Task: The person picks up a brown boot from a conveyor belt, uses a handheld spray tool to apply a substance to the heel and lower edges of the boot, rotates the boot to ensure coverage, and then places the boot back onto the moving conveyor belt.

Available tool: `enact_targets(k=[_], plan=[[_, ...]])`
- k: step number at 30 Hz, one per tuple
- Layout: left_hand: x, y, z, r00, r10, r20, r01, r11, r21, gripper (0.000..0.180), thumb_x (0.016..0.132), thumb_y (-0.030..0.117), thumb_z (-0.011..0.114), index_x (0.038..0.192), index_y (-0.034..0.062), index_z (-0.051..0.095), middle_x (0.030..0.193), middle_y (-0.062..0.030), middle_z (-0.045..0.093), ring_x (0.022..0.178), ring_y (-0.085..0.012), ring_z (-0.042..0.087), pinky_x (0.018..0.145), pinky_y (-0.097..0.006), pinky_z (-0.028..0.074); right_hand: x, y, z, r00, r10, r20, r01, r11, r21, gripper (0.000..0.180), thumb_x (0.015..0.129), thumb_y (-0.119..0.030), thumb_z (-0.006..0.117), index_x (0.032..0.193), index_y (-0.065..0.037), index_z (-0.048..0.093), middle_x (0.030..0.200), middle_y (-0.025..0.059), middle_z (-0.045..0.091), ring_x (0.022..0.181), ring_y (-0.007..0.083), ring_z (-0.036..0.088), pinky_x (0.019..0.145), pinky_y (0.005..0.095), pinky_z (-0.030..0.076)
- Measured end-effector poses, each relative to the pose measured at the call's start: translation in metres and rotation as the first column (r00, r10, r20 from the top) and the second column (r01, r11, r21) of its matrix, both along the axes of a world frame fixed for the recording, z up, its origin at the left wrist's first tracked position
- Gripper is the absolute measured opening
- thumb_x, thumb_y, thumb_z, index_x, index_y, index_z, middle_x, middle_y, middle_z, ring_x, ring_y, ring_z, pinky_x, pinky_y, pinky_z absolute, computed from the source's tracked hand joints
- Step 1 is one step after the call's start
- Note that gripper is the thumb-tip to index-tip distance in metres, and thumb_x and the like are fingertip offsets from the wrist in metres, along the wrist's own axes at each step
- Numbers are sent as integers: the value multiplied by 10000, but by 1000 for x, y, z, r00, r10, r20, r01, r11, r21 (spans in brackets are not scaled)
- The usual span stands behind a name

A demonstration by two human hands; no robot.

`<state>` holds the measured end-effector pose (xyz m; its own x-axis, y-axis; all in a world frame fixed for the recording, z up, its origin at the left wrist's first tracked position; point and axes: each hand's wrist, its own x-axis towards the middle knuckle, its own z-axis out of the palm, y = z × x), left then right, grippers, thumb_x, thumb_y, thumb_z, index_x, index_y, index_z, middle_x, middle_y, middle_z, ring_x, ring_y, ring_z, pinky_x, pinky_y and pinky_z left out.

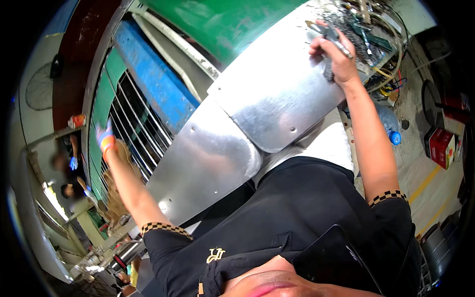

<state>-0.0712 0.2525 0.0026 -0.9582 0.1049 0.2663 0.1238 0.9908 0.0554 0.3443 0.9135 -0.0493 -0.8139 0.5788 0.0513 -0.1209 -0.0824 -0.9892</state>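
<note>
My right hand [332, 55] is raised over a curved shiny metal sheet [277, 94] and is closed on a thin metal tool [330, 35] like a pen or driver. Its fingers rest near the sheet's upper edge. My left hand [105, 138] wears a blue and orange glove and reaches out to the far left, by the white bars of a metal grille [133, 119]; whether it grips a bar is unclear. A second rounded metal panel [203, 163] overlaps below the first. My black shirt with checkered sleeve bands fills the bottom.
A blue beam [153, 79] and green panel [222, 20] lie behind the sheets. Tangled wires and parts [376, 34] sit at the top right. A water bottle [388, 123] and red box [442, 147] are on the floor at right. Other people [69, 168] stand at left.
</note>
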Motion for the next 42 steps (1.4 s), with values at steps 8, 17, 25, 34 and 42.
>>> enact_targets(k=[8, 17, 25, 34, 42], plan=[[99, -247, -2, 747, 606, 274, -654, 744, 138, 1070, 622, 799, 658, 1205, -96, 592, 1217, -258, 601, 1069, -352, 584, 948, -424, 438, 0, -7, -3, 996, -76, -41, 75, 997, -21, 466, 911, -108, 500, 1342, 61, 449, 817, 87, 639, 755, 188, 634, 738, 320, 533], [151, -162, 1, 749, 631, -201, -602, 775, 192, 925, 631, 826, 615, 972, -30, 706, 1002, -221, 690, 962, -361, 645, 852, -439, 488, -4, -8, -19, 992, -84, -98, 87, 996, 34, 425, 917, -111, 533, 1316, 30, 495, 841, 73, 656, 739, 153, 640, 699, 279, 529], [330, -91, -28, 888, 308, -340, 172, 464, 869, 65, 841, 22, 644, 890, 58, 622, 845, -62, 618, 734, -187, 572, 683, -342, 501, -2, -20, -12, 989, -75, -131, 70, 997, -40, 310, 883, -140, 598, 1163, -8, 603, 773, 49, 635, 658, 126, 616, 594, 259, 503], [444, 114, 84, 761, -426, 490, 279, 896, 345, 590, 627, 174, 849, 1167, 56, 644, 1071, -127, 664, 1025, -257, 625, 927, -365, 477, 5, -14, -15, 986, -79, -145, 58, 988, -141, 313, 867, -140, 613, 1157, -23, 621, 755, 59, 633, 605, 129, 606, 522, 254, 484], [385, 290, 52, 758, -602, 252, 648, 739, -183, 798, 581, 458, 866, 1203, 48, 579, 1125, -171, 611, 1016, -350, 589, 933, -411, 460, -2, 0, -60, 987, -10, -163, 108, 788, 606, 286, 853, -113, 596, 1133, -67, 635, 911, 84, 628, 742, 150, 619, 645, 315, 501]])
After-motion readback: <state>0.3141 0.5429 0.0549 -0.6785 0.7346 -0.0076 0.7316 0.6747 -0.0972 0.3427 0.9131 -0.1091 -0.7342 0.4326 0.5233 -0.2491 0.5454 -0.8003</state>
